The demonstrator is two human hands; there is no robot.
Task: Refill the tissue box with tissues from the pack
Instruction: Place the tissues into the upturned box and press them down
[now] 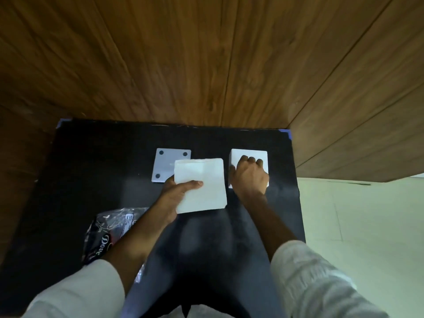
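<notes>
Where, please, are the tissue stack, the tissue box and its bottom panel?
tissue stack [202, 180]: head view, middle of its top sheet.
tissue box [249, 153]: head view, bare far part.
bottom panel [171, 158]: head view, flat face between its dots.

Black table with white tissue box, grey lid and crumpled dark pack.

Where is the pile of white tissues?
In the head view, the tissue stack is mid-table, held in the left hand, between the grey lid and the white tissue box under the right hand.
</notes>
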